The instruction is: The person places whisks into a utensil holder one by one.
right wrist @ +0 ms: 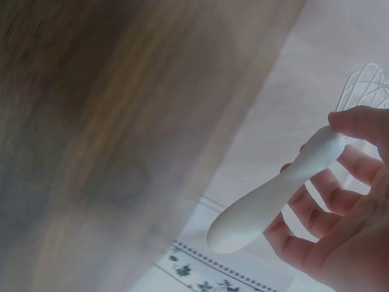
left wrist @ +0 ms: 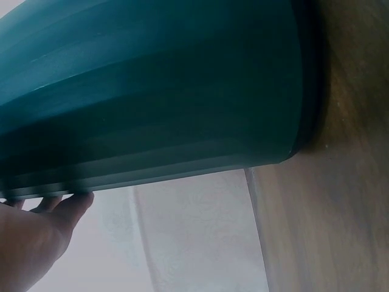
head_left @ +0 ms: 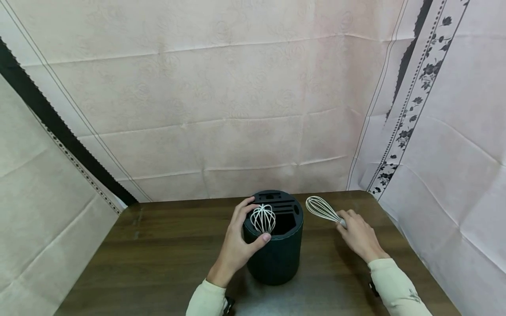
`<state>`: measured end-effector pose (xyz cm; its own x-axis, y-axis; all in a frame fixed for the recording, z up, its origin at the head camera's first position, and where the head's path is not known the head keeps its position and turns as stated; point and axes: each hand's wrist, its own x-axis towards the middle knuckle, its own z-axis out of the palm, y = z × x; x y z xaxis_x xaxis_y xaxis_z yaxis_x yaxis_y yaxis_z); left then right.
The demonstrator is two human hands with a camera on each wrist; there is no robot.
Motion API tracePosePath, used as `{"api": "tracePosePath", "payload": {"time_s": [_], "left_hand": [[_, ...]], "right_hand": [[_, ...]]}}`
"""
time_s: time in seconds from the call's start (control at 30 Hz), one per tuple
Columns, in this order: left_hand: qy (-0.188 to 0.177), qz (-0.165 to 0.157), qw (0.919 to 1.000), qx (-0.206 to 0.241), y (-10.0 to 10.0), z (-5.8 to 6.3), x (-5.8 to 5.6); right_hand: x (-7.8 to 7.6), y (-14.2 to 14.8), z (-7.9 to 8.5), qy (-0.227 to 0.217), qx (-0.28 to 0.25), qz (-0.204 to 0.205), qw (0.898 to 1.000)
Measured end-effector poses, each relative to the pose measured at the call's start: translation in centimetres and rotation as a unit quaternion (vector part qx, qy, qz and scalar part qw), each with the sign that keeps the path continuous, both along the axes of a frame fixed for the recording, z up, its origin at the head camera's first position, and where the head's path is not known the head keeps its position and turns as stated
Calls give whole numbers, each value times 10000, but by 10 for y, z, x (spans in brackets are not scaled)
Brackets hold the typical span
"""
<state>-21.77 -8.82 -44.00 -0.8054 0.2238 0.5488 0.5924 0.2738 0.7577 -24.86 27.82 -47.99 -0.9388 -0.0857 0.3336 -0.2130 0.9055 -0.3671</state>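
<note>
A dark green round utensil holder with a slotted top stands on the table. My left hand grips its upper left side, the thumb at the front rim and the fingers round the far side; in the left wrist view its fingertips lie along the green wall. One whisk stands in the holder with its wire head up, its handle hidden inside. To the right, my right hand holds a second whisk. Thumb and fingers clasp its smooth white handle near the wires, which point away to the left.
The brown wooden table ends at a back edge close behind the holder. A pale cloth hangs behind it, and another cloth with a floral border hangs at the right.
</note>
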Motion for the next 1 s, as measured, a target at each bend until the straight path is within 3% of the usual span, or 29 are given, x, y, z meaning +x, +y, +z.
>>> {"api": "tracePosePath", "payload": {"time_s": [0.4,0.8,1.0], "left_hand": [[7,-21,10000,-4,2,-2,0],[88,19,9999,97,2,0,-1],[90,39,9999,76,3,-1,0]], "right_hand": [[29,-20,24,587,-626,37,9963],[53,-40,45,1175,-1324,35,9842],[61,-48,53,1419,-1378,155,9801]]}}
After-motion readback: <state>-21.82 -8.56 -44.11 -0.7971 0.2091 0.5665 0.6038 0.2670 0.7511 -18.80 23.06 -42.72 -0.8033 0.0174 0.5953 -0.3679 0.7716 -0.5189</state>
